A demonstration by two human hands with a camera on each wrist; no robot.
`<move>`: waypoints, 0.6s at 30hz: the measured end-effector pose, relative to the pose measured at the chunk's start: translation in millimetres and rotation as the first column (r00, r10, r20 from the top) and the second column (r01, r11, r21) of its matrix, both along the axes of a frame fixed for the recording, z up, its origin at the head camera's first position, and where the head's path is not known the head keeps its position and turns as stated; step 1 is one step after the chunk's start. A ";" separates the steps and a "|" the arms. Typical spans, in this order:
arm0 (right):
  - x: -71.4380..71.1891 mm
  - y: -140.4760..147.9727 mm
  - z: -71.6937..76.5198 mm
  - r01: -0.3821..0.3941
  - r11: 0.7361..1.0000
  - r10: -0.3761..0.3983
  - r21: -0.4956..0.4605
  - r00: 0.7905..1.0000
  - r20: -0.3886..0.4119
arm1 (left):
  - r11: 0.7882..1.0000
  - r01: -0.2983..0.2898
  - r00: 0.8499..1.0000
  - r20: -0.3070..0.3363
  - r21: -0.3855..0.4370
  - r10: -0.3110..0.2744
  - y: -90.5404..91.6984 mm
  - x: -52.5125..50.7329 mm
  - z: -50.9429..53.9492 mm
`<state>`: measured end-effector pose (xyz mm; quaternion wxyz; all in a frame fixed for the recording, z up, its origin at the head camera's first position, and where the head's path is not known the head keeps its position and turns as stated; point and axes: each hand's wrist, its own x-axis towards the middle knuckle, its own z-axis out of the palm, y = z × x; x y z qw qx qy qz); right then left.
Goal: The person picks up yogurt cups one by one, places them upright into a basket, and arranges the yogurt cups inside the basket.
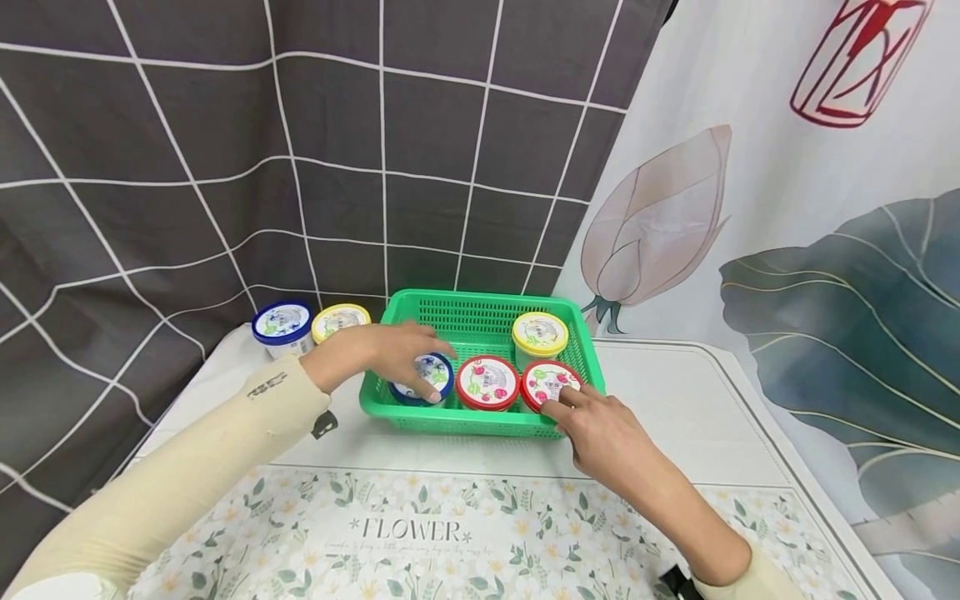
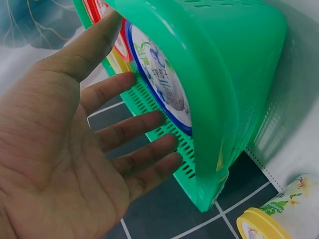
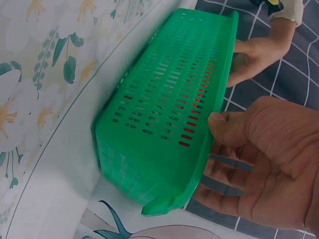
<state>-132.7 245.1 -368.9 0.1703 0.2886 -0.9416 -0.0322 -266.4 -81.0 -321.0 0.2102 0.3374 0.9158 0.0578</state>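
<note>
A green basket (image 1: pixel 465 422) was set at the centre of the head view, on a white desk (image 1: pixel 652 392). In its front row, from left to right of the frame, were placed a blue-lidded tub (image 1: pixel 436 370), a first red-lidded tub (image 1: pixel 488 383) and a second red-lidded tub (image 1: pixel 543 379); a yellow-lidded tub (image 1: pixel 539 333) was seated just behind the last. The left hand (image 1: pixel 401 354) was held over the blue-lidded tub, its grip spread wide, with nothing grasped. The right hand (image 1: pixel 600 425) was placed at the basket's lower right corner, beside the second red-lidded tub; its thumb and fingers were parted and loosely bent at the rim, but whether anything was pinched in that grip could not be told. At the left of the frame, outside the basket, another blue-lidded tub (image 1: pixel 282 322) and another yellow-lidded tub (image 1: pixel 341 318) were stood side by side. A floral mat (image 1: pixel 411 550) was spread across the bottom, and a dark gridded cloth (image 1: pixel 330 117) was hung at upper left.
</note>
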 end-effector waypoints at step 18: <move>0.7 -0.9 0.4 0.015 1.000 -0.016 0.012 1.000 0.013 | 0.998 0.011 0.996 -0.084 0.067 -0.006 -17.1 -12.0 12.4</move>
